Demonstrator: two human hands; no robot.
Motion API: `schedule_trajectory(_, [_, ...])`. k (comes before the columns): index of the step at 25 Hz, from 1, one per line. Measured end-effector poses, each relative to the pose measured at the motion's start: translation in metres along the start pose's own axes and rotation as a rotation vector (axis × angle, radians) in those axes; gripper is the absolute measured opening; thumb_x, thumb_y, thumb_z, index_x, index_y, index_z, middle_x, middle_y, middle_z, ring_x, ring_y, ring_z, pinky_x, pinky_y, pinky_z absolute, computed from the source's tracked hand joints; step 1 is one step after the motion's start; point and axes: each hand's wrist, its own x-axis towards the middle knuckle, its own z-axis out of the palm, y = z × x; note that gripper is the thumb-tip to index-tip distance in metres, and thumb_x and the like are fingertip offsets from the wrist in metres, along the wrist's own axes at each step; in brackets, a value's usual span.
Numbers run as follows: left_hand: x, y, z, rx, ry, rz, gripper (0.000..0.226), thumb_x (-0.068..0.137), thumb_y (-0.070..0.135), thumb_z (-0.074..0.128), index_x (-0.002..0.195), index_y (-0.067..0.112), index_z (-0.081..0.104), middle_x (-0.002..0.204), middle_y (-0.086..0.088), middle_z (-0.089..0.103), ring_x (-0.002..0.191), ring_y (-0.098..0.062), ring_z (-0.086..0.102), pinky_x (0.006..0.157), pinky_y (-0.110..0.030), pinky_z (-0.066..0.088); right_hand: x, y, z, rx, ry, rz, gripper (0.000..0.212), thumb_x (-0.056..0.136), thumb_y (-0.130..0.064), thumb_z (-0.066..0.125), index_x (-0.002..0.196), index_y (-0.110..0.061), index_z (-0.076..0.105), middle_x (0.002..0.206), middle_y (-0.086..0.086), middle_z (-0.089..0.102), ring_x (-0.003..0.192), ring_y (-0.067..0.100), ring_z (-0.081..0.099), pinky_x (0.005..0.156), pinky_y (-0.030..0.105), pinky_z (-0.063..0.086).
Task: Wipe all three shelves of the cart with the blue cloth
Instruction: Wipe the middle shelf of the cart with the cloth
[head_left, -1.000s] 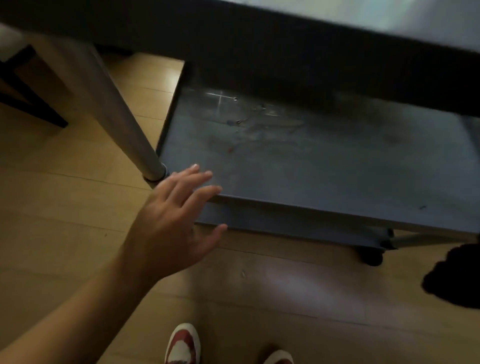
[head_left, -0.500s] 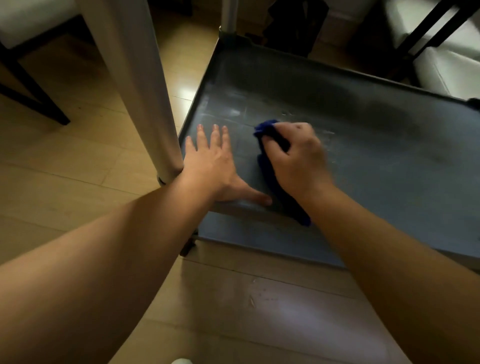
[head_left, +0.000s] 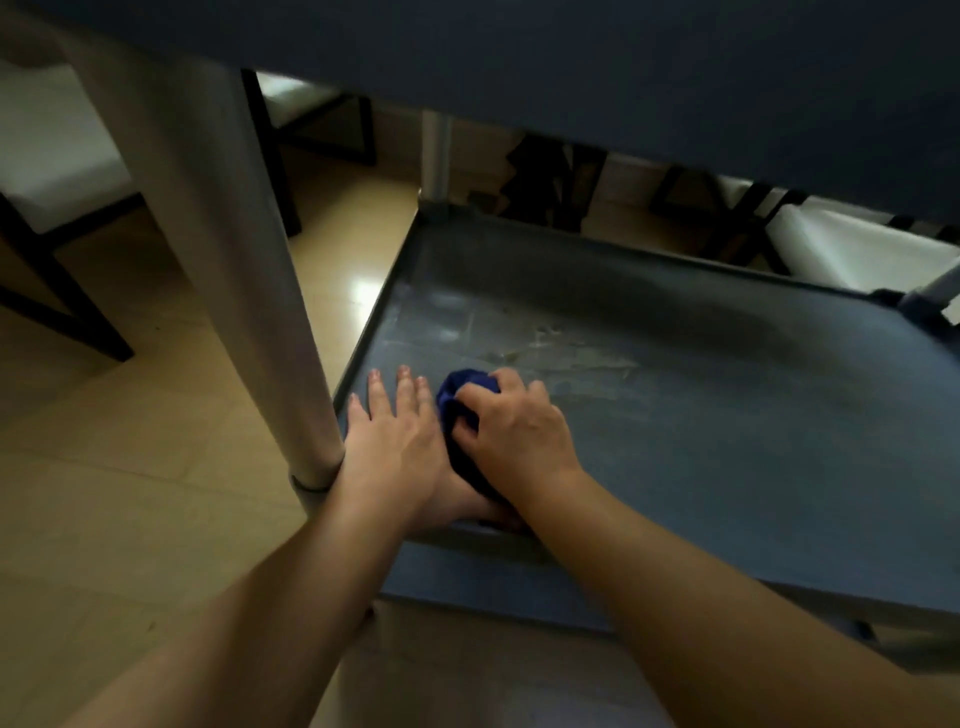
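The cart's bottom shelf (head_left: 727, 441) is a dark grey tray with a raised rim, marked with pale smears near its far left part. My right hand (head_left: 514, 431) is closed over the bunched blue cloth (head_left: 460, 400) and presses it on the shelf's near-left corner. My left hand (head_left: 389, 441) lies flat on the shelf right beside it, fingers spread, thumb tucked under the cloth side. The shelf above (head_left: 571, 67) fills the top of the view as a dark band.
The cart's silver post (head_left: 234, 270) rises at the near-left corner, just left of my left wrist. A second post (head_left: 436, 156) stands at the far-left corner. Black-framed furniture with white cushions (head_left: 57, 156) stands on the wooden floor (head_left: 130, 493) to the left and behind.
A second ago only my left hand reached toward the shelf's corner. Since then it settled flat on the shelf and my right hand brought the blue cloth down beside it; the view has dropped lower.
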Motion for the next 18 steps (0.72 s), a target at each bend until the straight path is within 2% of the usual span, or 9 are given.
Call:
schedule_trajectory(3, [0.000,0.000,0.004,0.009,0.014,-0.012,0.182,0.019,0.119,0.029,0.164,0.016,-0.014,0.175,-0.016,-0.014,0.159,-0.042,-0.015,0.128,-0.061,0.001,-0.007,0.018,-0.005,-0.015,0.003,0.015,0.032,0.091,-0.046,0.050,0.114,-0.026,0.061,0.118,0.009,0.054,0.094,0.034,0.052,0.073,0.041,0.048])
schedule_trajectory(7, [0.000,-0.002,0.007,0.020,-0.017,-0.023,0.180,0.014,0.119,0.030,0.164,0.029,-0.014,0.175,-0.014,-0.015,0.159,-0.041,-0.016,0.127,-0.064,-0.001,-0.024,0.074,-0.021,-0.021,-0.028,0.174,0.030,0.090,-0.046,0.053,0.111,-0.026,0.062,0.117,0.009,0.053,0.099,0.037,0.053,0.081,0.040,0.050])
schedule_trajectory(15, [0.002,-0.004,0.008,0.029,0.026,-0.037,0.186,0.008,0.120,0.027,0.165,0.026,-0.009,0.176,-0.011,-0.009,0.161,-0.038,-0.009,0.130,-0.062,0.009,-0.092,0.237,-0.060,-0.135,0.027,0.578,0.028,0.087,-0.037,0.062,0.113,-0.026,0.067,0.114,0.017,0.057,0.095,0.042,0.060,0.083,0.040,0.048])
schedule_trajectory(18, [-0.002,-0.001,0.004,0.050,0.024,-0.039,0.186,0.010,0.120,0.025,0.165,0.024,-0.008,0.176,-0.011,-0.009,0.161,-0.038,-0.009,0.130,-0.061,0.010,-0.115,0.266,-0.072,-0.143,0.046,0.689,0.026,0.086,-0.034,0.065,0.110,-0.024,0.069,0.110,0.018,0.058,0.093,0.043,0.061,0.081,0.041,0.048])
